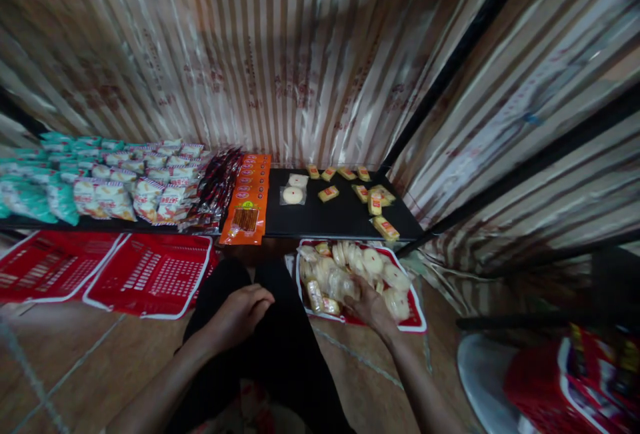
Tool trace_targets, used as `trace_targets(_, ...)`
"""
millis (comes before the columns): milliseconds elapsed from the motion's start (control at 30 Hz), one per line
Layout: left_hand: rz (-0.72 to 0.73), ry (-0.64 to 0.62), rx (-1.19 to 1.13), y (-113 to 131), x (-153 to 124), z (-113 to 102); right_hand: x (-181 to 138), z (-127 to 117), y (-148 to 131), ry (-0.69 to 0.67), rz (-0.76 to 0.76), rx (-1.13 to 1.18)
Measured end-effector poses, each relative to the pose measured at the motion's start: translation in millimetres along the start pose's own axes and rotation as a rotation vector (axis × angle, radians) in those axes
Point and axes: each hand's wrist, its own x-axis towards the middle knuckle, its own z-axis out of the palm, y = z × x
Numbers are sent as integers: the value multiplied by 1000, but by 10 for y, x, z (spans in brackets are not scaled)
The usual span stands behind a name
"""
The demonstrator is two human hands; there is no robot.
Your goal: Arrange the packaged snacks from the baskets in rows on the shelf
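Observation:
My right hand (371, 305) reaches into a red basket (417, 319) on the floor, full of clear-wrapped round pale cakes (373, 261) and small yellow packets. Its fingers curl among the wrapped cakes; what they grip is hidden. My left hand (241, 311) rests on my knee in dark trousers, fingers loosely curled with nothing in them. On the low black shelf (320, 217) ahead lie two wrapped round cakes (293, 195) and several yellow packets (329, 194).
Left along the shelf lie orange snack packs (249, 204), dark red packets (217, 187), white snack bags (145, 187) and teal bags (35, 187). Two empty red baskets (150, 274) stand on the tiled floor at left. A striped plastic sheet hangs behind. Red goods sit at bottom right.

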Motion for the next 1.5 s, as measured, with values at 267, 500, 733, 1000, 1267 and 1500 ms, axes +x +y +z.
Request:
trace_targets(267,116,-142,-44,152,255,-111,-186,-340,-417,77,-5,687)
trace_targets(500,164,-181,-193,292,452,-29,-312,-556,-718,64,73,1406)
trace_targets(733,-55,-28,-550,391,824,305,-447,-546,-877,-80,42,1652)
trace_targets(1000,-260,-105,-1022,509,811,393,-464,-366,-1221,-261,72,1616)
trace_targets(1267,-329,310,-1028,208,863,283,-386,-92,-1632,-92,147,1675)
trace_targets(1500,-355,344,-1006,58,1166,192,-100,41,-1702,124,213,1487)
